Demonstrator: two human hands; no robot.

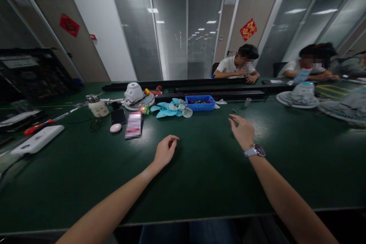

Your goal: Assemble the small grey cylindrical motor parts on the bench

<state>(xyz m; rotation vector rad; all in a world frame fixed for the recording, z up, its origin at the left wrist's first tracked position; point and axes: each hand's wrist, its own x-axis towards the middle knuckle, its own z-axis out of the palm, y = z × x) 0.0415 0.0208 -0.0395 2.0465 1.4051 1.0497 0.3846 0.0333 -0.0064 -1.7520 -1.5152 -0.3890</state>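
Both of my hands are over the green table. My left hand has loosely bent fingers, a gap between thumb and forefinger, and nothing visible in it. Farther right, my right hand, a watch on its wrist, has thumb and fingers apart and holds nothing. Just beyond its fingertips lies a small dark piece, too small to name. Light blue fan blades and a blue bin with small coloured parts in it lie past my hands.
To the left are a phone with a blurred screen, a pink oval item, a patterned jar, a white fan part and a white device. Fan assemblies stand right. Long black bars lie before seated people.
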